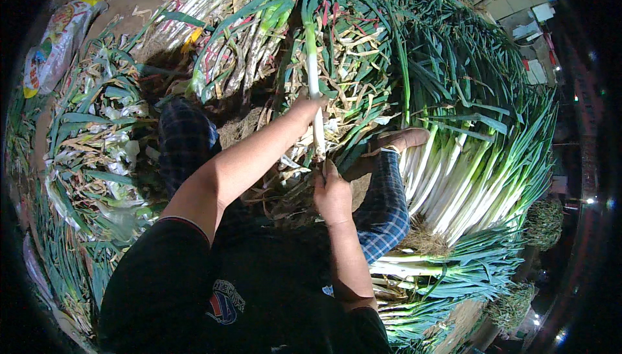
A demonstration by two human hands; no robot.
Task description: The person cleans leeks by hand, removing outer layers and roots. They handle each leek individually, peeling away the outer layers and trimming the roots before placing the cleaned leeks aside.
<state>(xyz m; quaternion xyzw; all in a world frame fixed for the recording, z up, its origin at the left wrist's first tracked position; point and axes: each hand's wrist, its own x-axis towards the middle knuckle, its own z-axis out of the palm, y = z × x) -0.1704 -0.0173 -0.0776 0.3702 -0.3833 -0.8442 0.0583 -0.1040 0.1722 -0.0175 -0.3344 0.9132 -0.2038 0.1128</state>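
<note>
A long Welsh onion (312,65) is held out in front of me, green leaves away and root end towards my body. My left hand (310,110) is wrapped around the middle of its white shank. Down at the root end, my right hand (333,196) is closed, its thumb pressed against the roots. Whether a small blade sits in that right fist cannot be made out. Beneath the onion lies a heap of dry, stripped leaves (357,70).
Cleaned Welsh onions (452,184) lie in a thick row at right, beside my shoe (406,139). Untrimmed, soil-stained bundles (250,55) with red ties lie ahead. Leaf waste (107,159) covers the left ground, and a printed plastic sack (60,45) rests beyond it.
</note>
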